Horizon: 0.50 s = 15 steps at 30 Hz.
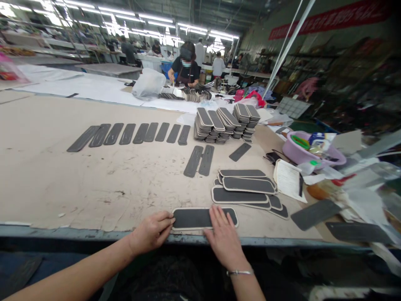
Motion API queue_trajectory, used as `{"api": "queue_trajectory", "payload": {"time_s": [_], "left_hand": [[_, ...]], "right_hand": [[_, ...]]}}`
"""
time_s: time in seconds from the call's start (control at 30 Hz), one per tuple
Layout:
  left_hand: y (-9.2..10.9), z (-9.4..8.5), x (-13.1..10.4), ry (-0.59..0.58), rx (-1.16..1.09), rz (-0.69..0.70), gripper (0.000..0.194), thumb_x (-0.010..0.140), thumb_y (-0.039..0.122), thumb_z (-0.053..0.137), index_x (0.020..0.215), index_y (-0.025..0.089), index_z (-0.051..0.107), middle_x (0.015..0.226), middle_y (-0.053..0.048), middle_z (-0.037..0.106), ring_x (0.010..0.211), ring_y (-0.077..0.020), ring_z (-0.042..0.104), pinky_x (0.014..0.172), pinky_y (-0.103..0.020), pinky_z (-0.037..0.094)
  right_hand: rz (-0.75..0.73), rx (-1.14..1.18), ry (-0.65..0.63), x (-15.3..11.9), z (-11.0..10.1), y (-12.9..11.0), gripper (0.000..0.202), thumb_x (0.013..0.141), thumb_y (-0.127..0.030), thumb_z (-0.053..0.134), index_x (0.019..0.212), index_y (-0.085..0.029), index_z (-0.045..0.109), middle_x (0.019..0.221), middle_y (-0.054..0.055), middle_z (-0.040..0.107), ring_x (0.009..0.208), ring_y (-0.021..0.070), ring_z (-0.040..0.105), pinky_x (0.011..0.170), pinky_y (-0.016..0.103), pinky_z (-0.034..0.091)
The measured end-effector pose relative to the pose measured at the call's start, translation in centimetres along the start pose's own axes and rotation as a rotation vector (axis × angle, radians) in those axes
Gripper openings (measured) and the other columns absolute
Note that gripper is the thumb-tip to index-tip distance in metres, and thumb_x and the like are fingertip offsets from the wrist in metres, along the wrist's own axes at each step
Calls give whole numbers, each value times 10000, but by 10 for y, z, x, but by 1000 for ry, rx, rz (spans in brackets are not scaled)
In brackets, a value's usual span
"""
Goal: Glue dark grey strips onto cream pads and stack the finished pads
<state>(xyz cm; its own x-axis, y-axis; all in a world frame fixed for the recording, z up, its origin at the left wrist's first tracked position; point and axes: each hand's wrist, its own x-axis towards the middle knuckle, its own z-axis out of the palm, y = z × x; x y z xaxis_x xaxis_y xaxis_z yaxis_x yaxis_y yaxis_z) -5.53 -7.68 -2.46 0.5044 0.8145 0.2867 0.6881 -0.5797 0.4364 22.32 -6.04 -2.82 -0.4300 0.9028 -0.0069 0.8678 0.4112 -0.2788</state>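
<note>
A dark rectangular piece with a pale rim [192, 218] lies flat at the table's front edge. My left hand [153, 230] pinches its left end between thumb and fingers. My right hand [223, 234] rests on its right part, fingers spread and palm down. Just behind and to the right is a loose pile of similar rimmed pieces [242, 195]. Two dark strips [206, 160] lie further back, and a row of several dark strips [127, 133] stretches to the left.
Tall stacks of rimmed pieces [216, 125] stand at the back centre. On the right are a notepad [287, 180], a lilac basin [297, 154], a bottle with a red tip and loose dark pieces. A person [187, 69] works across the table.
</note>
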Motion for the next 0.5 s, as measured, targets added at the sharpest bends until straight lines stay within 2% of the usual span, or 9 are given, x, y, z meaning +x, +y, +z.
{"api": "queue_trajectory", "payload": {"time_s": [0.07, 0.13, 0.2, 0.27, 0.33, 0.37, 0.43, 0.5], "left_hand": [[1, -1, 1, -3, -3, -15, 269, 859, 149, 450, 1054, 163, 634, 996, -106, 618, 929, -174, 610, 846, -287, 524], [1, -1, 1, 8, -26, -35, 259, 858, 155, 455, 1035, 172, 644, 990, -101, 625, 918, -170, 616, 834, -282, 529], [1, -2, -1, 40, -66, -83, 250, 857, 158, 462, 1025, 176, 647, 983, -91, 638, 905, -161, 623, 825, -270, 532], [3, -4, -1, 134, -86, -157, 249, 858, 163, 464, 1036, 173, 639, 976, -85, 647, 899, -156, 628, 827, -268, 532], [13, -6, 2, 228, -76, -191, 272, 866, 166, 451, 1085, 169, 612, 1035, -99, 640, 958, -168, 616, 871, -298, 516], [21, -6, 6, 237, -68, -168, 296, 871, 172, 441, 1128, 161, 588, 1100, -114, 623, 1025, -184, 593, 913, -323, 495], [45, -1, 20, 124, -65, -50, 378, 883, 229, 438, 1240, 127, 507, 1264, -151, 537, 1204, -230, 475, 1013, -380, 415], [71, 10, 40, -95, -64, 72, 557, 882, 383, 450, 1335, 64, 391, 1382, -189, 413, 1335, -283, 288, 1083, -430, 314]], "right_hand": [[86, -73, 14, -6, -2, 28, 621, 906, -477, 313, 1428, -157, 207, 1483, 62, 227, 1370, 231, 169, 1094, 489, 186], [129, -126, 31, -10, -1, 43, 606, 913, -469, 282, 1428, -158, 210, 1486, 47, 220, 1372, 231, 156, 1091, 490, 187], [141, -159, 49, -12, 2, 47, 609, 913, -479, 266, 1426, -153, 220, 1488, 36, 213, 1373, 234, 149, 1092, 487, 182], [143, -181, 69, -13, 4, 45, 622, 910, -491, 258, 1423, -142, 229, 1488, 35, 213, 1373, 238, 149, 1091, 483, 180], [135, -197, 89, -12, 7, 44, 632, 906, -499, 260, 1423, -136, 231, 1486, 37, 221, 1372, 242, 148, 1089, 480, 180], [126, -205, 99, -12, 8, 44, 636, 904, -500, 261, 1423, -134, 230, 1485, 40, 225, 1371, 245, 148, 1088, 481, 178], [101, -219, 121, -13, 12, 46, 646, 899, -507, 264, 1424, -132, 228, 1484, 47, 231, 1371, 252, 146, 1084, 488, 174], [76, -232, 143, -14, 16, 51, 649, 896, -502, 256, 1424, -125, 230, 1483, 56, 236, 1370, 259, 149, 1076, 498, 178]]}}
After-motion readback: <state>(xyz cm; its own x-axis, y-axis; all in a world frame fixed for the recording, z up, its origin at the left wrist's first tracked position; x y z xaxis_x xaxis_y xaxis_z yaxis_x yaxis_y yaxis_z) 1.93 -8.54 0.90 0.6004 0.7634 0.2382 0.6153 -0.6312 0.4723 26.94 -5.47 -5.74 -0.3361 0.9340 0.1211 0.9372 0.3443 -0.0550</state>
